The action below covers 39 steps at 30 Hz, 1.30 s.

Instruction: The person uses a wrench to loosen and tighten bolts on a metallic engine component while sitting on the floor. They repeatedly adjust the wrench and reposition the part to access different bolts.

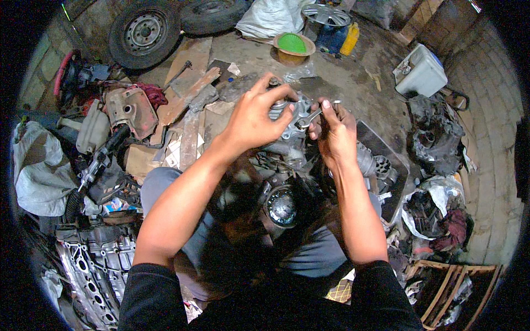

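Observation:
My left hand point(255, 117) grips the top of a grey metal engine part point(291, 128) held up in front of me, fingers curled over its upper edge. My right hand point(334, 135) is closed around a small metal wrench point(311, 118), whose head rests against the part's right side. Below the part sits a dark round assembly with a shiny centre point(282, 207), between my knees.
Two wheels point(144, 33) lie at the back left, beside wooden planks point(187, 96) and a rusty casing point(131, 110). A green-lined bowl point(293, 45), a yellow bottle point(350, 38), a white tub point(419, 71), a black tray with parts point(381, 165) and an engine block point(99, 265) surround me.

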Motion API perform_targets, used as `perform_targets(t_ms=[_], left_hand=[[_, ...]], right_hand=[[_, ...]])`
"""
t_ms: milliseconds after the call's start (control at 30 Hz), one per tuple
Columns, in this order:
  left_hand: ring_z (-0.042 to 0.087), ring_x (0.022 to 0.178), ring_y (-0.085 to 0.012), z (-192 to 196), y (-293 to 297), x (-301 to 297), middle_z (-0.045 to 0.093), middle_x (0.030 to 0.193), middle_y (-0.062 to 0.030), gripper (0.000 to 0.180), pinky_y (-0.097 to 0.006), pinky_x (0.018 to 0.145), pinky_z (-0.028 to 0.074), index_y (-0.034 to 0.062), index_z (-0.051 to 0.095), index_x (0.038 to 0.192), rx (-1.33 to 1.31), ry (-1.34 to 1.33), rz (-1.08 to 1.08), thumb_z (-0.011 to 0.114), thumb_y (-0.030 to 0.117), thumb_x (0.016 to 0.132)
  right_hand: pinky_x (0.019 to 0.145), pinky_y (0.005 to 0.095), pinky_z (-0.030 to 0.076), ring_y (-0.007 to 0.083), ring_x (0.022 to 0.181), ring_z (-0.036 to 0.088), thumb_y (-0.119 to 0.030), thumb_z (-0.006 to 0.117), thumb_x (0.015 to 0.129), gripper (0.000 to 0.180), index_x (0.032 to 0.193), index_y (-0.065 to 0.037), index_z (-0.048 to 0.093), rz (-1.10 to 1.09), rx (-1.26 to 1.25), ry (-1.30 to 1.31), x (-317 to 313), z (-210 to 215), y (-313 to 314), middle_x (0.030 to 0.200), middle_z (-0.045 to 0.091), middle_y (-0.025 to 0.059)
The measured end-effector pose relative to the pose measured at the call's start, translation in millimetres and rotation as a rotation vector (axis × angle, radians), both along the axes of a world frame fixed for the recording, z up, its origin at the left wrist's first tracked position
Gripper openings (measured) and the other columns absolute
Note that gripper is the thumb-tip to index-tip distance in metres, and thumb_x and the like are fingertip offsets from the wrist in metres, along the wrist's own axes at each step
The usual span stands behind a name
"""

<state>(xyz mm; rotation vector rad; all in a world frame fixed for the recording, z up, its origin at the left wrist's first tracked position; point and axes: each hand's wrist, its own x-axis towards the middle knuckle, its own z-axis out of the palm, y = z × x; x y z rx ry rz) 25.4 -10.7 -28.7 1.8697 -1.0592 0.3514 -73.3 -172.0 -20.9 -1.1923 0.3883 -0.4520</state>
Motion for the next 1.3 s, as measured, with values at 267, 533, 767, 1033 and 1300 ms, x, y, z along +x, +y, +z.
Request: perform_targets(t_ms=[267,533,767,1033,1300], left_hand=[[0.061,0.113,-0.0460,7.0,0.3,-2.2,0.067,0.106,-0.0246,0.021,-0.050,0.095,0.052,0.0089,0.069,0.104,-0.040,0.017,-0.052,0.071,0.015,0.084],[0.060,0.116,-0.0462,6.9,2.0,-0.4,0.068,0.107,-0.0254,0.020,-0.050,0.096,0.052,0.0098,0.070,0.104,-0.011,0.014,-0.053,0.071,0.017,0.085],[0.065,0.103,-0.0389,2.0,-0.2,0.1,0.063,0.105,-0.0181,0.017,-0.044,0.091,0.051,0.0045,0.072,0.099,-0.026,-0.059,-0.012,0.071,0.013,0.084],[0.063,0.107,-0.0466,4.8,0.5,1.4,0.066,0.106,-0.0266,0.021,-0.049,0.091,0.053,0.0091,0.070,0.103,-0.047,-0.041,-0.047,0.072,0.016,0.083],[0.061,0.115,-0.0491,3.1,0.7,1.2,0.067,0.109,-0.0282,0.022,-0.050,0.096,0.052,0.0103,0.070,0.104,-0.038,-0.026,-0.041,0.071,0.017,0.084]], right_hand=[[0.045,0.0231,0.038,0.0073,0.051,0.050,-0.020,0.067,0.099,0.031,0.114,0.007,0.068,-0.023,-0.363,0.080,27.8,7.2,3.1,0.082,0.070,0.0067],[0.059,0.0317,0.059,0.0199,0.070,0.068,-0.016,0.068,0.100,0.024,0.110,0.002,0.056,-0.155,-0.246,-0.328,3.7,11.8,-0.9,0.094,0.069,0.0173],[0.071,0.0389,0.063,0.0283,0.077,0.071,0.002,0.062,0.098,0.011,0.103,0.005,0.053,-0.187,-1.045,-0.486,-41.2,-8.5,-8.2,0.102,0.066,0.0222],[0.073,0.0370,0.059,0.0312,0.090,0.072,0.014,0.075,0.078,0.035,0.103,0.000,0.055,-0.108,-1.270,-0.629,-56.9,-18.4,8.2,0.101,0.070,0.0203],[0.073,0.0371,0.059,0.0304,0.087,0.071,0.014,0.072,0.082,0.035,0.106,-0.001,0.052,-0.176,-1.222,-0.629,-52.0,-31.4,17.2,0.102,0.067,0.0202]])
